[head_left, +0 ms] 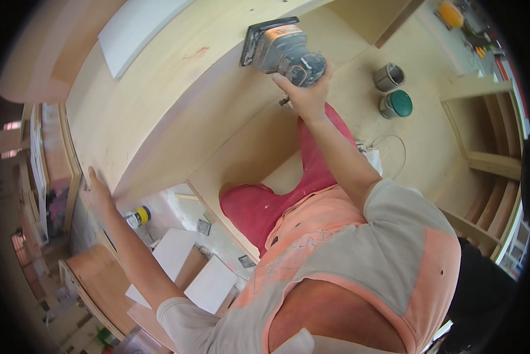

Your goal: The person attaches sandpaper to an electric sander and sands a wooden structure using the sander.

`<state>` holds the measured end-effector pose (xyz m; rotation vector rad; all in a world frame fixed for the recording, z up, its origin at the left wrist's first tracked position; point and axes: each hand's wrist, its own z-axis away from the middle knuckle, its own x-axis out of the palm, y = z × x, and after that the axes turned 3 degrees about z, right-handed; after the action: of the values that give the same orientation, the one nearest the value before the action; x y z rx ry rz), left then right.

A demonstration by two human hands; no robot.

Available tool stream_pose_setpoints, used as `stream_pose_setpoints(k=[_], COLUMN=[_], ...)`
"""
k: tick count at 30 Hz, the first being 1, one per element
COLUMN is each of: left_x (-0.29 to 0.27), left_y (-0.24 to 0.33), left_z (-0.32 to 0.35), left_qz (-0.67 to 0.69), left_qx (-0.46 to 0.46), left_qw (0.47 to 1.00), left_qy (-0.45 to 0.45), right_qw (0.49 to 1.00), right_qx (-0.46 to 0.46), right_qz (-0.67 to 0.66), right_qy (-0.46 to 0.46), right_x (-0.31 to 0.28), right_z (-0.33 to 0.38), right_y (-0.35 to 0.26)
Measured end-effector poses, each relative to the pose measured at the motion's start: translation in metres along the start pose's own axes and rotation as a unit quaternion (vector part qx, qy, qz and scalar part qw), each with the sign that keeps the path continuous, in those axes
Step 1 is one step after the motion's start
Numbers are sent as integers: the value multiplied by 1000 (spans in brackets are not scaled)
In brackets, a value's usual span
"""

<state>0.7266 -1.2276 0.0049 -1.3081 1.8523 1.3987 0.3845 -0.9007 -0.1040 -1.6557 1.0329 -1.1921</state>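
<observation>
My right hand (310, 97) is wrapped round the body of an orange-and-grey electric sander (288, 53), dusty all over. The sander's flat black pad faces a long pale wooden panel (176, 76); whether the two touch is hard to tell. Far to the left, my left hand (98, 193) is at the panel's near end, with one finger stretched along its face and the other fingers partly hidden at the edge. Reddish marks show on the panel near its middle. A white board (135, 32) lies on its upper side.
Right of my knees stand an open, stained can (389, 76) and a green-lidded jar (396, 104). Slatted wooden cabinetry (489, 159) rises at the far right. Below my left forearm are a yellow-and-black container (139, 216) and white boards (173, 253). Stacked panels (56, 171) stand at the left.
</observation>
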Motion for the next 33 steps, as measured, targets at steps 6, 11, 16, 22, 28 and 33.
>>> stream_pose_setpoints(k=[6, 11, 16, 22, 28, 33], left_x=[4, 3, 3, -2, 1, 2], left_y=[-3, -14, -26, -28, -31, -35], left_z=[-4, -14, -25, -26, -30, -36], left_qz=[16, 9, -22, -18, -12, 40], left_qx=[-5, -6, -18, -39, -25, 21], left_qw=[1000, 1000, 999, 998, 998, 999], left_qy=[24, 12, -15, -51, -54, -17], right_qw=[964, 938, 943, 941, 931, 929], right_qx=[-206, -240, -197, -204, -238, -243], right_qz=[106, 155, 180, 181, 187, 191], right_qy=[-132, -197, -199, -200, -203, -205], right_x=[15, 17, -18, -30, -33, -32], right_z=[46, 64, 35, 5, -7, -2], right_y=[20, 42, 46, 32, 22, 25])
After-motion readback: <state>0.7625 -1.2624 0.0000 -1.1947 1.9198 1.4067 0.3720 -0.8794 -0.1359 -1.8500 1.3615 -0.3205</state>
